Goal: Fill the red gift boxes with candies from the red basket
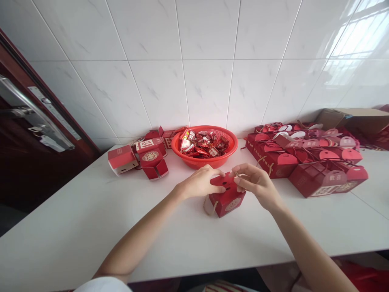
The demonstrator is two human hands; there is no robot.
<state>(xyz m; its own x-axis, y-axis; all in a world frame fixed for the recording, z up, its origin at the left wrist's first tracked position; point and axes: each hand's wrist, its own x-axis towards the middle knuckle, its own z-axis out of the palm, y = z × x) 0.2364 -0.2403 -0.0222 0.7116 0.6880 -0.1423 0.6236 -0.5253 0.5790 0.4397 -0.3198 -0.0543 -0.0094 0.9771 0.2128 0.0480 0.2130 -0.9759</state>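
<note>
A small red gift box (228, 206) with a round gold emblem stands on the white table in front of me. Dark holes show in its top panel. My left hand (202, 183) holds that top, thumb and fingers on either side of the holes. A beige twisted cord (209, 207) hangs in a loop at the box's left side. At the upper right of the box, the fingers of my right hand (255, 181) are pinched together on what looks like an end of the cord, mostly hidden by the fingertips.
Behind the box is a red plastic basket (204, 163) of wrapped candies (203, 145). Open red boxes (152, 160) lie at left. Several closed handled boxes (317, 180) crowd the right, with a cardboard carton (355, 115) beyond. A tiled wall (209, 89) bounds the table's back.
</note>
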